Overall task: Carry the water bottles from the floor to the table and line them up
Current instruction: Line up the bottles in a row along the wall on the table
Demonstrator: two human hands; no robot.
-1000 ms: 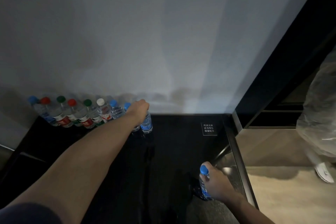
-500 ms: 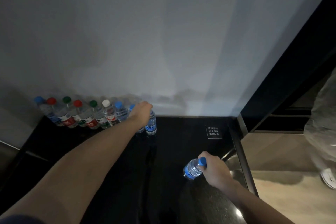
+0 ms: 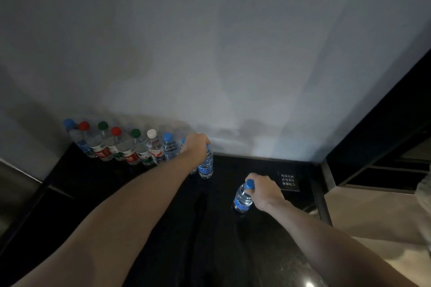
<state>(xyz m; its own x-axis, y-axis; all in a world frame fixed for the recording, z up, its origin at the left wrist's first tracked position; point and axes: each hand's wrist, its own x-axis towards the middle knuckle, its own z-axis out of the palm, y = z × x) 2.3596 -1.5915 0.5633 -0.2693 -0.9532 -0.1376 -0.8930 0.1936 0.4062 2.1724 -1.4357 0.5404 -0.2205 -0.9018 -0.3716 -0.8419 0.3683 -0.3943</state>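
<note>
1. The right hand (image 3: 264,190) gripped a blue-capped bottle (image 3: 242,198) by its neck, fingers curled around it just under the cap; the bottle's long axis leaned, cap up and tipped toward the right, base down to the left, over the black bench (image 3: 144,193); whether the base touched the surface could not be told.
2. The left hand (image 3: 194,146) was closed over the top of a second blue-labelled bottle (image 3: 205,166), which stood upright at the right end of the row along the wall (image 3: 210,53); its cap was hidden under the fingers.
3. Just left of that bottle another one (image 3: 192,171) was mostly covered by the left wrist; only a sliver of blue cap and a bit of its lower body showed.
4. The rest of the row (image 3: 121,146) stood upright, caps up, packed side by side against the wall; seven caps could be counted there: two blue, two red, two green and one white; with the two by the left hand, nine bottles stood in the row, and a tenth was in the right hand.
5. The labels in the row were too dim to read; red and green bands showed on several.
6. A small plaque (image 3: 288,180) with white characters lay on the bench beyond the right hand; its text was not legible.
7. At the right a pale floor (image 3: 373,212) lay below the bench edge; something light was cut off by the frame there.
</note>
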